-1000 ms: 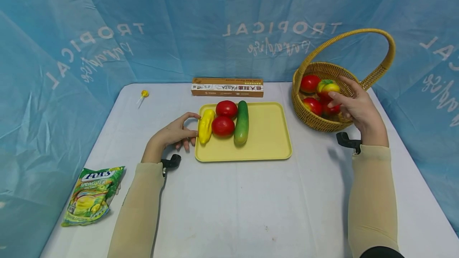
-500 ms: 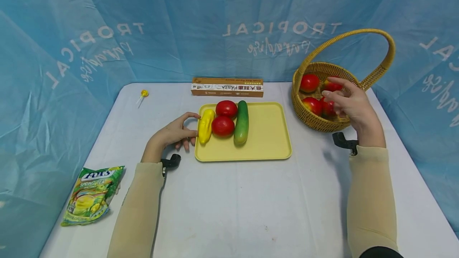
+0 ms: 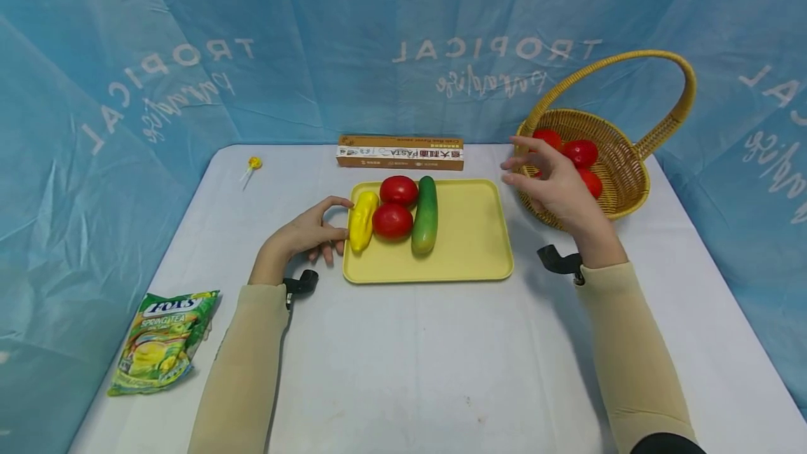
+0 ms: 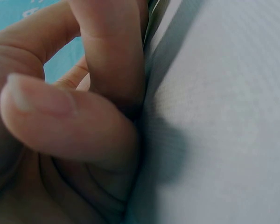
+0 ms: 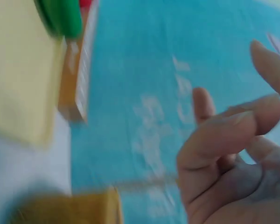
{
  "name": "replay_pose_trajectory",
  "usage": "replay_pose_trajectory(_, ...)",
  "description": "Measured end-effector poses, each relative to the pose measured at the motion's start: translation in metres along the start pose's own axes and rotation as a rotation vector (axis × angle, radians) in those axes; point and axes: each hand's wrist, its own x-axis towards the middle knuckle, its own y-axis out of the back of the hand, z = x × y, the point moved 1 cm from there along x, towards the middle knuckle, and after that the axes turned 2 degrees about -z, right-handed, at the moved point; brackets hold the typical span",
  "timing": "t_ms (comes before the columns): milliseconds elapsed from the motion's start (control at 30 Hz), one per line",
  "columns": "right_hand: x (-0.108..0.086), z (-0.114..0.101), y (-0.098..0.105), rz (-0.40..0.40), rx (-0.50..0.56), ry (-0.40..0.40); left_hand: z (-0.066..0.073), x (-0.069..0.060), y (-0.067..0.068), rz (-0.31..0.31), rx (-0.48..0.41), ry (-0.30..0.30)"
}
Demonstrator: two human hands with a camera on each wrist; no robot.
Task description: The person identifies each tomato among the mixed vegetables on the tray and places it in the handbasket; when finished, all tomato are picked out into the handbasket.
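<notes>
My left hand (image 3: 307,233) rests at the left rim of a yellow tray (image 3: 469,230), with thumb and index fingertips touching the edge. Beside those fingertips a yellow banana (image 3: 361,223) lies in the tray. Next to it are two red tomatoes (image 3: 392,221) and a green cucumber (image 3: 425,217). In the left wrist view, the bent fingers (image 4: 114,51) lie close to the white cloth. Nothing is held in my right hand (image 3: 561,184), which hovers over the left side of a wicker basket (image 3: 624,191). Red fruits (image 3: 581,153) lie inside, partly hidden by that hand.
Behind the tray stands a brown and white pasta box (image 3: 400,153). A yellow lollipop (image 3: 253,164) lies at the back left, and a green candy bag (image 3: 160,345) at the front left. The basket's tall handle (image 3: 684,83) arches upward. A blue curtain (image 3: 328,33) surrounds the table.
My right hand has moved left from inside the basket to above its left rim. A fruit that showed yellow and green beneath it now shows red. The left hand stays put.
</notes>
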Motion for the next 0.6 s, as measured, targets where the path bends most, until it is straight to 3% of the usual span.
replay_pose_trajectory(300, 0.013, 0.01, -0.078, -0.193, 0.133, 0.041, 0.0, 0.0, 0.0, 0.001, -0.006, 0.006)
replay_pose_trajectory(600, 0.016, 0.026, -0.133, -0.293, 0.115, 0.005, 0.0, -0.001, -0.001, 0.003, -0.008, -0.001)
